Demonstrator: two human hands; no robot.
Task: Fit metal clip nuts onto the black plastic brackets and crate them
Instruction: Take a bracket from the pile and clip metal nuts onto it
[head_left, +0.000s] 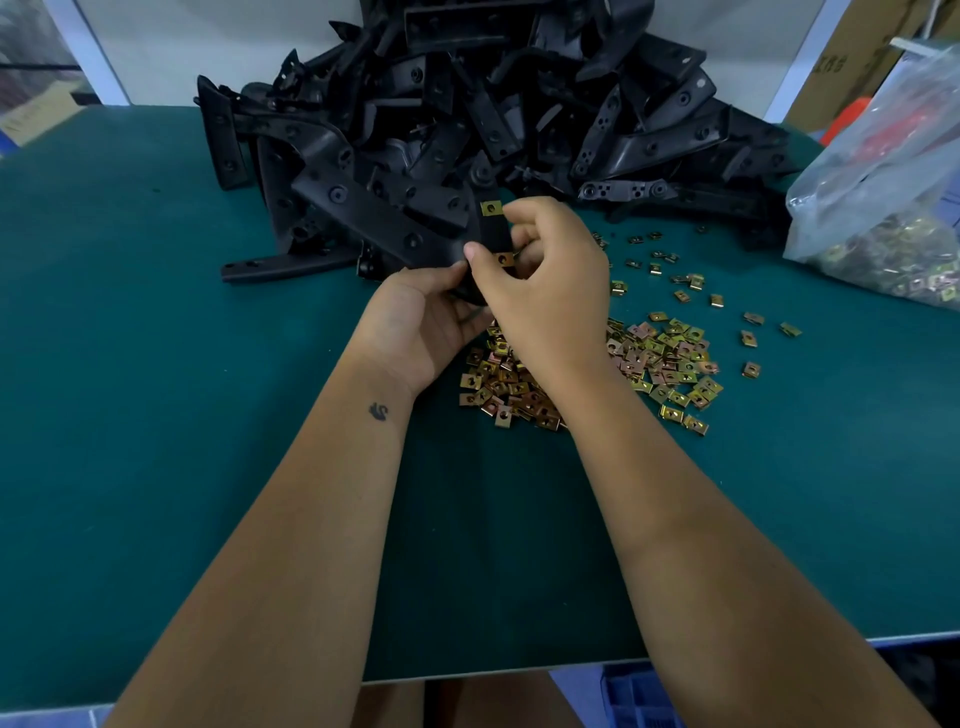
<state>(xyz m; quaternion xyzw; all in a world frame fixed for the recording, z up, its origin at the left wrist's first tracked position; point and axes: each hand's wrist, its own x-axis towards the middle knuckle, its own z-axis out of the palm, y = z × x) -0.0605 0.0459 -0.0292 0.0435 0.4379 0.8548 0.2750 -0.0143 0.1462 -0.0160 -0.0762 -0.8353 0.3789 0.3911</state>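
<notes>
Above the green tabletop (156, 415), head view: left hand (415, 322) grips a black bracket (491, 234) from below w/ one clip nut (490, 208) fitted on top; right hand (550, 280) fingers pinch a 2nd nut (504, 259) against it. Loose nuts (649, 364) lie just beneath (bracket pile (467, 104) behind).

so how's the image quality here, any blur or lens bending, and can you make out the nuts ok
Head view: wide-angle bending curves the table edges; the hands are sharp, the left hand and right hand holding a bracket with a nut clearly readable; the nut pile is crisp; the bag at right shows soft glare.
</notes>
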